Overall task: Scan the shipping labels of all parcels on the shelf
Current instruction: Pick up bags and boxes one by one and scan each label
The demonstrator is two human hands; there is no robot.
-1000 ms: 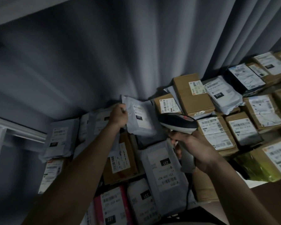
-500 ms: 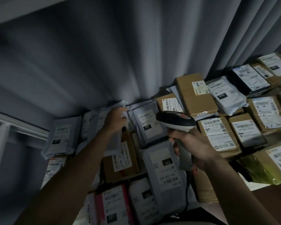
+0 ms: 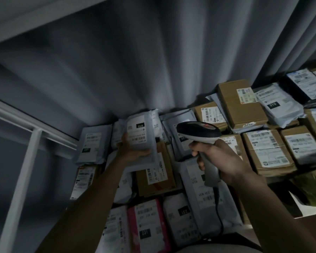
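A grey poly mailer (image 3: 139,137) with a white shipping label (image 3: 136,131) marked 010 is held up by the left hand (image 3: 130,151), whose thumb and fingers are curled round its lower edge; it is raised at about 10 o'clock from the scanner, label towards the camera. A handheld barcode scanner (image 3: 199,133) is gripped by its grey handle in the right hand (image 3: 221,159), fingers wrapped round it, with the dark head pointed towards 10 o'clock and its cable (image 3: 218,212) trailing towards 6 o'clock. Below and around both hands the shelf is packed with labelled parcels: grey mailers, a pink mailer (image 3: 148,227) at 6 o'clock, and cardboard boxes (image 3: 266,148) at 3 o'clock. A grey curtain (image 3: 135,61) hangs behind them at 12 o'clock.
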